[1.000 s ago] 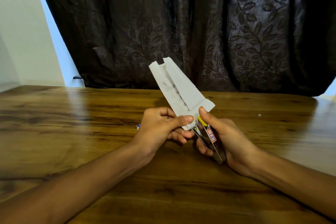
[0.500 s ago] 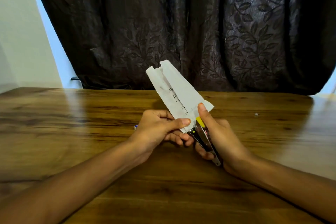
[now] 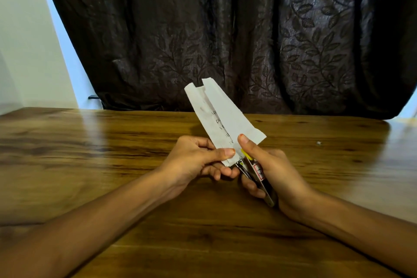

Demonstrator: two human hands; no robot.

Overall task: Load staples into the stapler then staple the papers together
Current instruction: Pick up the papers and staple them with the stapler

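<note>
Two hands meet above the tabletop (image 3: 112,165), both forearms reaching in from the lower corners and converging near the centre. I note the left hand (image 3: 194,160) is turned palm inward, thumb laid flat along the lower edge of the papers (image 3: 221,119), its fingers (image 3: 216,172) curled behind and underneath, pinching the sheets. The papers stand tilted up and to the left, two overlapping white strips with some print visible, top ends offset from each other. The right hand (image 3: 277,174) wraps the stapler (image 3: 255,171), fingers clenched round its body from below, thumb extended forward and pressing on the papers just over the yellow front end. The stapler points up-left, its nose at the lower corner of the papers; I cannot tell whether the sheets sit fully inside its mouth. Nothing held touches the wood. A small pale speck (image 3: 318,142) lies on the tabletop, well right of the hands. A dark leaf-patterned curtain (image 3: 225,29) hangs behind.
</note>
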